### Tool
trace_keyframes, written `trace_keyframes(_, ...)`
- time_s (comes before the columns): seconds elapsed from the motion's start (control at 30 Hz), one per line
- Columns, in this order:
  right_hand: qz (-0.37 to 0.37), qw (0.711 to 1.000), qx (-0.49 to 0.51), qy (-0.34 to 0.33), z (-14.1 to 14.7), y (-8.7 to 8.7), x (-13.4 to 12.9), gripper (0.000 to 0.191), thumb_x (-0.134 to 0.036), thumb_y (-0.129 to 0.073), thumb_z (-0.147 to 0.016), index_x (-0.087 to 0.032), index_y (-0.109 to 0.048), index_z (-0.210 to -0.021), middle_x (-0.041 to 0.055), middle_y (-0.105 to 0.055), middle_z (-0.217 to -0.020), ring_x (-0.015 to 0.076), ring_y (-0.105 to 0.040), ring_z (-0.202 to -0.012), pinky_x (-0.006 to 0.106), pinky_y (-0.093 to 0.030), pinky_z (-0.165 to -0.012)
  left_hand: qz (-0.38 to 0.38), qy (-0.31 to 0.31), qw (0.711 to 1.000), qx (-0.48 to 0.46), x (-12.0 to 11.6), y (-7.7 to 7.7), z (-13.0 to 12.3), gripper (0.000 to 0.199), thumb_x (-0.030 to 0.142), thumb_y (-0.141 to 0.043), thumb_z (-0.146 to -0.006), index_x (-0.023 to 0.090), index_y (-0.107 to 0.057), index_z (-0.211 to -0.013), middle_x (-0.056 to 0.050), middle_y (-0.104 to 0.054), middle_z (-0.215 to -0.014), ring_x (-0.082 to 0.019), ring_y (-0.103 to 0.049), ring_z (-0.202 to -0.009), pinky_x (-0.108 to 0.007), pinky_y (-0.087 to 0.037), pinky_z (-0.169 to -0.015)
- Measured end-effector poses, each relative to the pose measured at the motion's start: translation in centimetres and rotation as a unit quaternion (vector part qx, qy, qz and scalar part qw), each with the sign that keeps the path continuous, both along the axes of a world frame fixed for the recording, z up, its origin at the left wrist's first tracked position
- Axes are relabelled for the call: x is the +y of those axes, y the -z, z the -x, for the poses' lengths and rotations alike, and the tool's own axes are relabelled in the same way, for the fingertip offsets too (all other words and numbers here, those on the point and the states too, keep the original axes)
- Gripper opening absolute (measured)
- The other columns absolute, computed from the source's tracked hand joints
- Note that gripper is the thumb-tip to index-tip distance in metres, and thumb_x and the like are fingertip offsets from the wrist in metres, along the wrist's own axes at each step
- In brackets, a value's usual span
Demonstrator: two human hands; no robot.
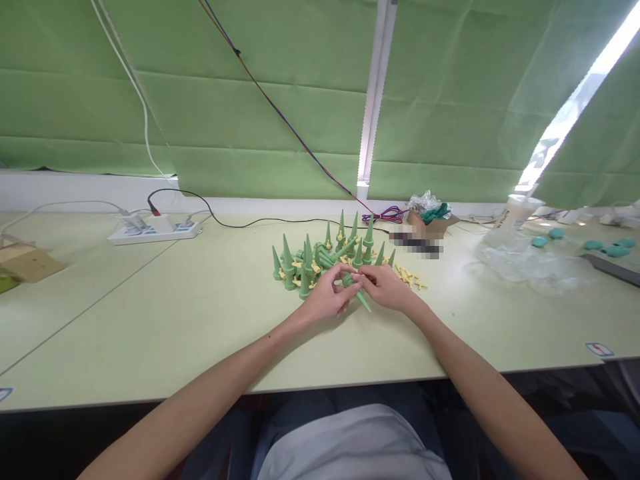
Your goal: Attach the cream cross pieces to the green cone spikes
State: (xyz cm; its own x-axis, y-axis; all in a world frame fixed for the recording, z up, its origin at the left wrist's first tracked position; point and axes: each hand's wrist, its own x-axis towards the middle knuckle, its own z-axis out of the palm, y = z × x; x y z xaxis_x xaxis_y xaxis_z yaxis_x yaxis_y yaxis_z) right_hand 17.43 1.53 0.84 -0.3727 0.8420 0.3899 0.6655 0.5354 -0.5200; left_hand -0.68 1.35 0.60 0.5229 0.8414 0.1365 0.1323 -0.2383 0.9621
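A green plastic plant-watering spike (365, 302) is in my left hand (331, 292), its pointed end slanting down to the right. My left fingers curl around its wider end. Pinched at that same end are the fingertips of my right hand (385, 285); whatever small part they hold is hidden. Just beyond my hands, several more green spikes (287, 257) stand upright on the table, many with a small yellow valve piece at the side. Others lie in a green heap (326, 257) among them. Loose yellow valve pieces (411, 277) are scattered beside my right wrist.
A white power strip (154, 231) with plugs lies at the back left of the table (200, 327). Behind the spikes is a small open box (433, 223). To the right are a plastic cup (514, 215), clear plastic bags (535, 263) and turquoise pieces (615, 251).
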Motion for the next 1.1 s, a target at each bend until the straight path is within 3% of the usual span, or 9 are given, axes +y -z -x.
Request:
trace_keyframes(0.6, 0.012, 1.000, 0.004, 0.008, -0.11, 0.19, 0.13, 0.043, -0.038, -0.042, -0.096, -0.019, -0.034, -0.058, -0.0043, -0.034, -0.050, 0.0106, -0.030, -0.049, 0.026, -0.022, -0.052, -0.067, -0.018, 0.997, 0.041, -0.07, 0.41, -0.10, 0.030, 0.041, -0.059, -0.085, 0.023, -0.050, -0.108, 0.007, -0.043, -0.061, -0.009, -0.041, -0.048, -0.021, -0.029, -0.047)
trace_keyframes(1.1, 0.011, 1.000, 0.002, 0.011, -0.13, 0.28, 0.27, 0.043, -0.038, -0.043, -0.096, -0.019, -0.036, -0.058, -0.0042, -0.034, -0.050, 0.0103, -0.031, -0.049, 0.026, -0.022, -0.052, -0.111, -0.036, 0.991, 0.059, -0.13, 0.47, -0.22, 0.031, 0.039, -0.059, -0.085, 0.022, -0.052, -0.109, 0.003, -0.050, -0.072, -0.008, -0.038, -0.051, -0.024, -0.032, -0.050)
